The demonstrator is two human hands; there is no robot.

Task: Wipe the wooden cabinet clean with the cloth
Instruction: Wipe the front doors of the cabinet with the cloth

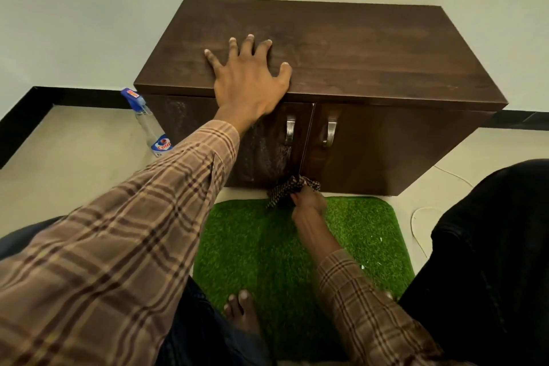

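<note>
A low dark wooden cabinet with two doors and two metal handles stands against the pale wall. My left hand lies flat on its top near the front edge, fingers spread. My right hand is down at the bottom of the doors, where they meet, and grips a dark checked cloth pressed against the lower edge. The left door shows pale dusty smears; the right door looks cleaner.
A clear spray bottle with a blue nozzle stands on the floor at the cabinet's left. A green grass-like mat lies in front, with my bare toes on it. A thin white cord trails on the tiles at right.
</note>
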